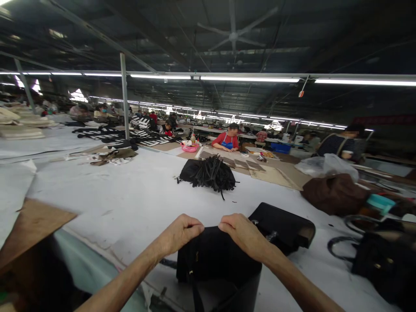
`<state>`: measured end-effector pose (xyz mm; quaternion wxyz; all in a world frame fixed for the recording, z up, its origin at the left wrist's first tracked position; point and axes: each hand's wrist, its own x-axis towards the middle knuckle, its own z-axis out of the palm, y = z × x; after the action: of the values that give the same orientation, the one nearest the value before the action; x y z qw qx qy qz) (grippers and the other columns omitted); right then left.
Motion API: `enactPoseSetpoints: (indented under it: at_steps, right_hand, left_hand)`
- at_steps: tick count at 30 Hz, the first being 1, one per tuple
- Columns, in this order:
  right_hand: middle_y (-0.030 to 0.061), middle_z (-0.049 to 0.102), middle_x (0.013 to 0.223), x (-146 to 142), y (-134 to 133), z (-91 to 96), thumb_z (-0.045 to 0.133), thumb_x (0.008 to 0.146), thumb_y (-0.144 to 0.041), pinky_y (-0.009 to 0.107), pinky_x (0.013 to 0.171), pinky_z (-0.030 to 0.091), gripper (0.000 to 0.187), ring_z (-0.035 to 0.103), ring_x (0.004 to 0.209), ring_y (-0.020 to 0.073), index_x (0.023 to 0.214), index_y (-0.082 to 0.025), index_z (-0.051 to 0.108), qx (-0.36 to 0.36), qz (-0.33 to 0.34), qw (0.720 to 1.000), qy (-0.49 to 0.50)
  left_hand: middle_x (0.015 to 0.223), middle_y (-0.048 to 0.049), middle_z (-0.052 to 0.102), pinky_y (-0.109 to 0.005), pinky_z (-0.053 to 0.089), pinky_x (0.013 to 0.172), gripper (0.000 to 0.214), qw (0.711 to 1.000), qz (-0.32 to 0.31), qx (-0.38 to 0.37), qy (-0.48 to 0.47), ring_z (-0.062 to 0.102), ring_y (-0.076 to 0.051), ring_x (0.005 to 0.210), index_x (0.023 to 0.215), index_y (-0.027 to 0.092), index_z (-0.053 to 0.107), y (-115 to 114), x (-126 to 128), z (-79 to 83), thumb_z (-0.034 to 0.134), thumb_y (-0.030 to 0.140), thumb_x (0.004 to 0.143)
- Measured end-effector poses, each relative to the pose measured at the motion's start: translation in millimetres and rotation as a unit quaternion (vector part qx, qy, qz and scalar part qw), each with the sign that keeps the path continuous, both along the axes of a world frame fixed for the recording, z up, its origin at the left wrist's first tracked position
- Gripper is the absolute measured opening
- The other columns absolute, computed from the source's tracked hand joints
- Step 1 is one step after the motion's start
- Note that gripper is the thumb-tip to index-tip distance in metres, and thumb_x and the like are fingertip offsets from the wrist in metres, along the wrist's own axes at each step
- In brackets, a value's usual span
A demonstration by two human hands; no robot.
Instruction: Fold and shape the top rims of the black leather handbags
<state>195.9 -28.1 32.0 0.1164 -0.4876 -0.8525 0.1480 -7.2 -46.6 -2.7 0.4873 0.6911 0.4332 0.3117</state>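
- Black bag [224,253] sits directly below the fingers, near side of the white table [130,186]; its bottom runs out of my sight.
- Left hand [183,234]: thumb and fingers pinched together on the bag's top edge.
- Right hand [242,234]: same pinch, same edge, just beside the left; short stretch of edge between the two sets of fingertips.
- Done, as I judge it: the bag looks made up, body shaped, strap [195,288] hanging below the left fingers, gold fitting [196,256] under them too.
- In hand: looks like mid-handling; both hands on the edge, neither letting go.
- Left to do: can't tell how much. Lower part too dark for me to say what is unfinished, or whether the bag is open.
- Second bag [282,223]: lying just beyond the right fingers, no hand on it; also looks made up.
- Handled bag [373,264]: well off to the right of the right fingers, untouched; looks complete, part out of sight.
- Black strips [214,173]: heaped ahead of the fingers, apart from both hands, loose; can't tell if they belong with the bags.
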Motion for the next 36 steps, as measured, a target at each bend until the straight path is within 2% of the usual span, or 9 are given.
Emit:
enactPoseSetpoints:
  at_steps: [4,9,15,19,23,27,31,34,36]
  right_hand:
    - [-0.0014,0.051,0.060,-1,2,0.4,0.036,0.081,-0.030,0.020,0.053,0.028,0.030,0.042,0.058,0.0099,0.056,-0.017,0.048,0.002,0.003,1.000,-0.006]
    - [-0.0036,0.047,0.055,1,5,4.1,0.037,0.080,-0.031,0.020,0.049,0.025,0.030,0.038,0.055,0.0085,0.058,-0.017,0.051,-0.021,0.026,0.999,0.004]
    - [-0.0036,0.044,0.053,-4,13,5.8,0.039,0.077,-0.031,0.021,0.048,0.024,0.029,0.037,0.052,0.0085,0.057,-0.017,0.054,-0.043,0.003,0.999,-0.024]
    - [-0.0023,0.047,0.055,-7,15,6.2,0.040,0.076,-0.030,0.021,0.048,0.024,0.027,0.038,0.053,0.0092,0.058,-0.016,0.055,-0.054,-0.013,0.998,-0.028]
    - [-0.0008,0.051,0.058,-9,14,3.3,0.039,0.079,-0.029,0.022,0.052,0.026,0.029,0.041,0.056,0.0102,0.057,-0.017,0.054,-0.021,-0.015,0.999,-0.037]
    - [0.0009,0.055,0.062,-8,9,-3.3,0.036,0.083,-0.028,0.023,0.059,0.029,0.032,0.045,0.060,0.0111,0.059,-0.017,0.054,0.037,-0.020,0.998,-0.055]
    - [0.0021,0.060,0.071,-8,5,-7.0,0.042,0.082,-0.035,0.023,0.062,0.030,0.026,0.051,0.068,0.0134,0.068,-0.019,0.057,0.044,-0.011,0.996,-0.082]
    - [0.0040,0.062,0.077,-13,5,-6.1,0.053,0.075,-0.035,0.025,0.060,0.030,0.016,0.054,0.075,0.0177,0.074,-0.020,0.059,0.057,-0.043,0.988,-0.137]
    - [0.0053,0.063,0.079,-19,7,-2.8,0.056,0.072,-0.035,0.026,0.058,0.030,0.016,0.056,0.076,0.0202,0.076,-0.020,0.061,0.059,-0.063,0.983,-0.161]
  left_hand:
    - [0.049,0.0056,0.029,-0.021,0.018,0.042,0.027,0.999,0.030,-0.020,0.029,0.025,-0.007,0.046,0.059,0.014,0.048,5,6,3.8,0.045,0.037,0.074]
    - [0.048,0.0056,0.030,-0.020,0.018,0.040,0.027,0.998,0.043,-0.016,0.040,0.026,-0.007,0.045,0.058,0.014,0.049,9,13,0.9,0.044,0.037,0.072]
    - [0.048,0.0046,0.036,-0.020,0.021,0.041,0.026,0.996,0.070,-0.006,0.046,0.031,-0.007,0.045,0.059,0.012,0.056,9,15,-3.4,0.044,0.032,0.070]
    - [0.051,0.0040,0.043,-0.020,0.026,0.043,0.020,0.997,0.062,-0.008,0.036,0.038,-0.008,0.048,0.064,0.012,0.060,9,15,-4.8,0.048,0.028,0.066]
    - [0.051,0.0047,0.044,-0.019,0.027,0.040,0.015,0.997,0.059,-0.049,0.020,0.038,-0.008,0.045,0.067,0.012,0.059,11,15,-7.8,0.053,0.025,0.061]
    - [0.048,0.0050,0.044,-0.019,0.027,0.038,0.010,0.992,0.096,-0.070,0.045,0.039,-0.009,0.043,0.064,0.014,0.057,14,18,-10.8,0.053,0.020,0.057]
    - [0.047,0.0050,0.042,-0.019,0.026,0.038,0.006,0.981,0.140,-0.029,0.129,0.041,-0.009,0.044,0.056,0.014,0.053,13,21,-10.4,0.050,0.011,0.052]
    - [0.046,0.0049,0.041,-0.019,0.026,0.039,0.008,0.974,0.147,0.008,0.173,0.041,-0.009,0.046,0.053,0.014,0.051,9,23,-7.9,0.046,0.008,0.051]
    - [0.046,0.0048,0.040,-0.019,0.025,0.040,0.010,0.971,0.146,0.027,0.189,0.042,-0.009,0.048,0.053,0.015,0.050,6,24,-6.5,0.044,0.008,0.050]
